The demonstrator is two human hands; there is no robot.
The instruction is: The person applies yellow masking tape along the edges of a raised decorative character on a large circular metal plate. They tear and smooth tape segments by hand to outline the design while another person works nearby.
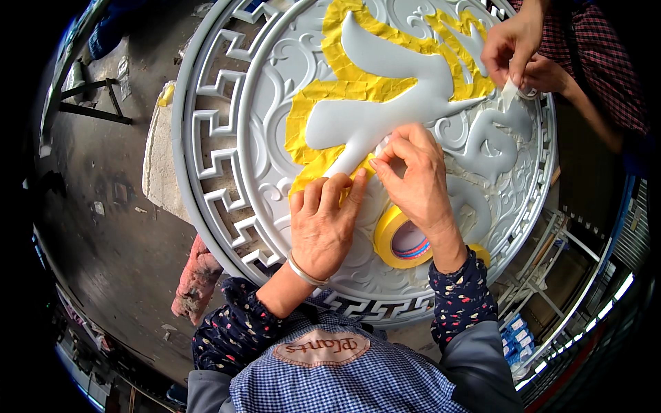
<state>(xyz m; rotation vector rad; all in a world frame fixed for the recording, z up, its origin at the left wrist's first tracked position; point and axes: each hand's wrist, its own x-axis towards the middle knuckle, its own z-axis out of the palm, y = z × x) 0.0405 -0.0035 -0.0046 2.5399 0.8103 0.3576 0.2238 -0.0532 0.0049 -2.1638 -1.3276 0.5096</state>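
A round grey panel (265, 175) carved with scrolls lies before me. On it a smooth raised figure (385, 113) is edged with crinkled yellow masking tape (297, 124). My left hand (323, 224) presses its fingertips on the tape along the figure's lower left edge, fingers bent and somewhat apart, thumb toward my other hand. My right hand (416, 175) is closed in a pinch beside the figure's lower edge, with a strip of the yellow tape at the fingertips, partly hidden. Below that hand a roll of yellow tape (389, 241) rests on the panel.
At the upper right another person's hands (516, 45) pinch a pale strip (508, 93) over the panel. Another yellow roll (480, 255) shows partly behind my right wrist. A whitish pad (162, 162) and a pink cloth roll (197, 279) lie left; a metal rack (544, 251) stands right.
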